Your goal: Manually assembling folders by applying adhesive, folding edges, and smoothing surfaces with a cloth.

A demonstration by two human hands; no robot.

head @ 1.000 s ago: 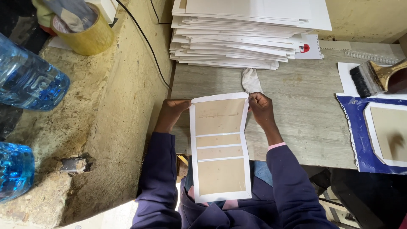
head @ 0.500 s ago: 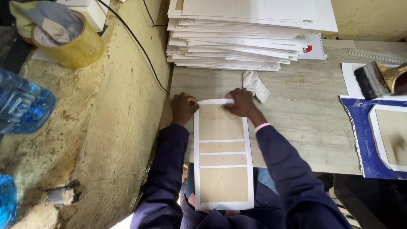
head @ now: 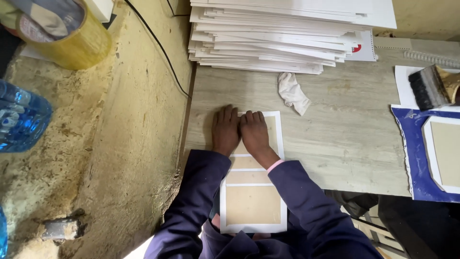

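Your left hand (head: 225, 130) and right hand (head: 255, 133) lie flat, fingers stretched out and side by side, palms pressing the far end of the white-bordered card cover (head: 252, 184); neither hand grips anything. The cover, with tan board panels, lies lengthwise on the grey table (head: 345, 139), its near end overhanging towards you. Beyond the cover: a crumpled white cloth (head: 293, 92), then a stack of white sheets (head: 282, 33). Right of the cover: a blue sheet (head: 411, 158) and a black-bristled brush (head: 426, 87). Left of the cover: a yellow tape roll (head: 64, 36) and a blue water bottle (head: 21, 122)
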